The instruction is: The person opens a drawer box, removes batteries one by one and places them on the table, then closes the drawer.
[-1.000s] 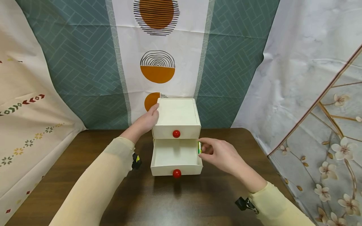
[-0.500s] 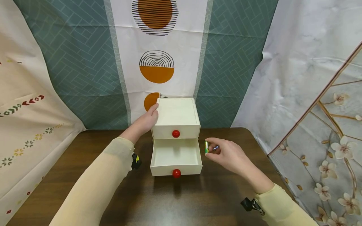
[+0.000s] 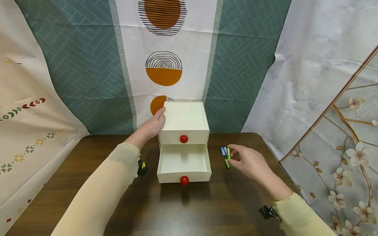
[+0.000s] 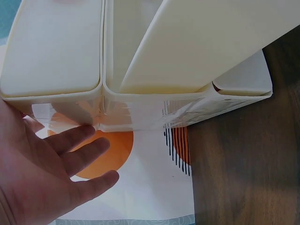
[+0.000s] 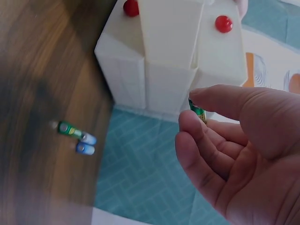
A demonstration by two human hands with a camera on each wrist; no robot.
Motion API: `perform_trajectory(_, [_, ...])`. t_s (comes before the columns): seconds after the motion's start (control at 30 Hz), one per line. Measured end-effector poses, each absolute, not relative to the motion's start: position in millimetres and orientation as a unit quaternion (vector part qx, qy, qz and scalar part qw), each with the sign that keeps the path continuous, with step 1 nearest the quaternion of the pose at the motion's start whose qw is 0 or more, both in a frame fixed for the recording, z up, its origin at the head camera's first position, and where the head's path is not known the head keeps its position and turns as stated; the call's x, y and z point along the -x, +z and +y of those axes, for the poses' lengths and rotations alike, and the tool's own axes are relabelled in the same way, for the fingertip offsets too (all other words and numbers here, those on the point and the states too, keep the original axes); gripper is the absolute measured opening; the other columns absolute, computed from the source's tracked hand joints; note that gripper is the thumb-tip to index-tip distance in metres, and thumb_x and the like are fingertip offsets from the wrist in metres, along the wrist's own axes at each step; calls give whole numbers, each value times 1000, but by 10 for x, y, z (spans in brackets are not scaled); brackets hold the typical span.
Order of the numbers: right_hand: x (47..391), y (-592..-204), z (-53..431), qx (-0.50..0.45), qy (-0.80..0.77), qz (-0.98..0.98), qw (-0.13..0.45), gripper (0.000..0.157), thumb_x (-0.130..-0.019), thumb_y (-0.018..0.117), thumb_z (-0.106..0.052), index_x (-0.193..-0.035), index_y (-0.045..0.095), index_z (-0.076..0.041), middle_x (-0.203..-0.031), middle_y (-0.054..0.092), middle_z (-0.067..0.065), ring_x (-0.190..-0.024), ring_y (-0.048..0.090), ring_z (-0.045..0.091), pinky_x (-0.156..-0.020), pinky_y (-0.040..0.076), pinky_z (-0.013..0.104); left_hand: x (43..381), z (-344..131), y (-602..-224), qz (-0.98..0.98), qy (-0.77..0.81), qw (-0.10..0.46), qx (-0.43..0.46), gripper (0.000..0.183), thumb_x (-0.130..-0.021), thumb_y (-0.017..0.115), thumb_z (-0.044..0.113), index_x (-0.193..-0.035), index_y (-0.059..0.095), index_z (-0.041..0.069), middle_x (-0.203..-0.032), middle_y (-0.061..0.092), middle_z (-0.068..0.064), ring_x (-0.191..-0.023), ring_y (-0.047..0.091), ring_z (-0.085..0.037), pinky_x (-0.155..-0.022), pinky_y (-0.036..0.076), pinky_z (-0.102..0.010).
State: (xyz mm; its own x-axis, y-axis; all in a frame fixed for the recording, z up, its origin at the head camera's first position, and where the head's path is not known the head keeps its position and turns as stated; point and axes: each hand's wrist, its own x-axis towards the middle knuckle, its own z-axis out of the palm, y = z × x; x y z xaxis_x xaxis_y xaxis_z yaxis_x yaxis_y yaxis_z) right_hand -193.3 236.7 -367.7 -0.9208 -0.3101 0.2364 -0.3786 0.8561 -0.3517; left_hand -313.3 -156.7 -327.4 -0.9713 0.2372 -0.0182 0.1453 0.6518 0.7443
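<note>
A white drawer cabinet (image 3: 186,116) stands on the table, its middle drawer (image 3: 183,160) pulled out and bare inside. My left hand (image 3: 150,127) rests against the cabinet's upper left side; in the left wrist view its fingers (image 4: 84,157) are extended along that side. To the right of the drawer, my right hand (image 3: 249,160) pinches a green battery (image 5: 198,111) between thumb and fingertips, held above the table. Two blue batteries (image 3: 223,151) and another green battery (image 3: 227,164) lie on the table just beside that hand.
The dark wooden table (image 3: 183,213) extends in front of the cabinet. Red knobs (image 3: 184,180) stick out from the drawer fronts. A patterned cloth (image 3: 248,65) hangs behind, with further cloths at the left and right sides.
My right hand has moved right, away from the open drawer, carrying the green battery to the other batteries, which have come into view. The left hand has stayed on the cabinet.
</note>
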Motion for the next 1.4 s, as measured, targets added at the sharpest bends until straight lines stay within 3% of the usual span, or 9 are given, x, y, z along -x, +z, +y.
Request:
perform_trajectory(0.33, [2049,-3850,2539,-160,169,-972,46,49,-96,84,-22,-140,72,-5,-98,76,-9,-81,67,12,-71,55,43,3116,-1571,-3277,909,400,60,-99,68,-119,17,47,-180,0,25,-186,6,-7,-169,14,-36,-135,11,-57])
perform_trajectory(1.4, [2420,-4385,2735,-139,149,-977,-62,54,-95,84,-17,-144,68,1,-100,77,-1,-83,70,17,-80,58,50,3168,-1542,-3216,915,388,66,-92,68,-118,17,48,-180,0,26,-185,8,-9,-168,17,-37,-135,12,-56])
